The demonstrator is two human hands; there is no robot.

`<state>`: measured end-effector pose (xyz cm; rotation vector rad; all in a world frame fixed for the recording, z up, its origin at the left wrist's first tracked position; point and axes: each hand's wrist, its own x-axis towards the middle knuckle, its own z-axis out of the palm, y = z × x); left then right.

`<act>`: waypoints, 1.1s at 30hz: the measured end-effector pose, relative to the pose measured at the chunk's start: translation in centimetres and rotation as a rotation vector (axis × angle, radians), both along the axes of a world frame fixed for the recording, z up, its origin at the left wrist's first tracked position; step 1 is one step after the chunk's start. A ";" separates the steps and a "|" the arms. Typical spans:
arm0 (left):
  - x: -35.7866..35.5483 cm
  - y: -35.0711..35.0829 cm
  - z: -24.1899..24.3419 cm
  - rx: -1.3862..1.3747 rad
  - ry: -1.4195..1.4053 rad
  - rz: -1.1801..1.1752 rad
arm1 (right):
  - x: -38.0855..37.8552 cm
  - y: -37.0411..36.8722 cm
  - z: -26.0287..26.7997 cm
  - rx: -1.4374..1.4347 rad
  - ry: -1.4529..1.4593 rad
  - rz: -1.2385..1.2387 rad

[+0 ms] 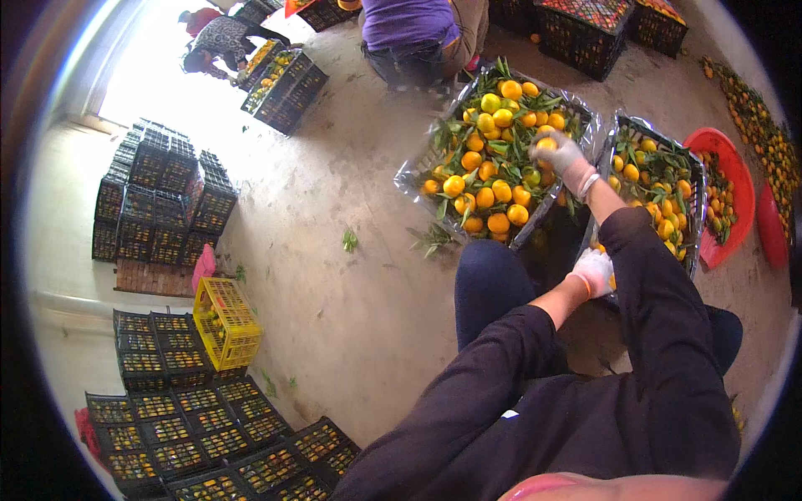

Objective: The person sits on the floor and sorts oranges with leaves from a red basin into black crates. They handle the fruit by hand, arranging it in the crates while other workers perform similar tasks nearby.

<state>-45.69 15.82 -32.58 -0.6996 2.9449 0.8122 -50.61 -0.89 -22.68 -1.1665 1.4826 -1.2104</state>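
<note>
My right hand (pixel 562 154), in a pale work glove, is closed around an orange mandarin (pixel 546 144) over the right side of a plastic-lined crate (pixel 418 194). This crate is heaped with mandarins (pixel 485 198), mostly orange with some greenish ones, among green leaves. My left hand (pixel 593 273), gloved too, rests at the near left corner of a second black crate (pixel 694 216). Mandarins (pixel 665 229) with leaves lie in that crate. Bits of orange fruit show beside my left fingers, but my sleeve covers part of the spot, so a grip on one is unclear.
A red basin (pixel 742 178) of mandarins stands right of the crates, beside a long fruit pile (pixel 761 134). Stacked black crates (pixel 156 188) and a yellow crate (pixel 229 322) line the left. A person in purple (pixel 410 28) is ahead; another person (pixel 219 44) bends over crates.
</note>
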 end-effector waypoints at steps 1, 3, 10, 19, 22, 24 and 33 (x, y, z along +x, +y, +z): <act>-0.1 -0.2 0.0 0.030 -0.040 -0.015 | -0.7 0.2 0.4 0.056 -0.402 -0.025; 0.2 -0.2 0.2 -0.022 -0.070 0.018 | -2.5 1.7 1.7 0.053 -0.612 0.012; 0.6 -0.5 0.4 -0.009 0.051 -0.047 | -11.2 16.1 -1.5 0.054 -0.625 -0.097; 0.5 -0.8 0.5 -0.101 0.011 -0.092 | -12.0 31.0 -7.4 0.393 0.300 -0.359; 0.4 -0.7 0.7 -0.064 -0.037 -0.106 | -11.1 31.8 -8.4 0.447 0.242 -0.278; 0.3 -0.7 0.9 -0.066 -0.048 -0.104 | -11.1 31.9 -8.8 0.452 0.272 -0.311; -0.2 -0.5 3.2 -0.243 -0.043 -0.207 | -11.5 31.8 -9.0 0.434 0.461 -0.216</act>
